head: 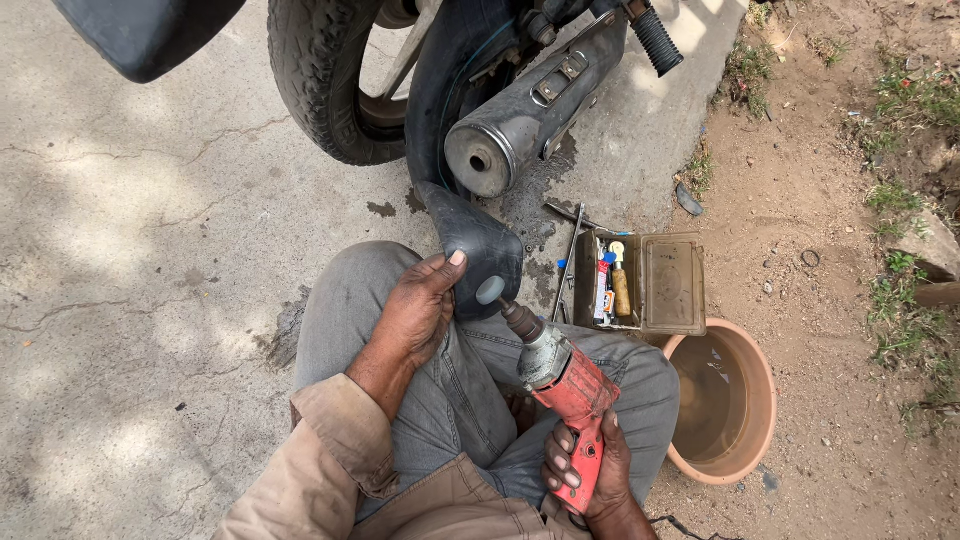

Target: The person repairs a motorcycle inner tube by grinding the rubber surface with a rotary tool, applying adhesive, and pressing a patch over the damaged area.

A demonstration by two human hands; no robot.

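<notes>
Clearly, the left hand (415,310) clasps a black rubber inner tube (478,250) over the knee, its grey patch facing right. The right hand (588,470) grips a red handheld rotary grinder (560,375), its long axis angled up-left, tip touching the patch.

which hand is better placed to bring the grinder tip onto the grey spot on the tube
Right, probably. The right hand grips the red grinder, its tip already close to the grey spot. The left hand is busy holding the black tube over the knee.
</notes>
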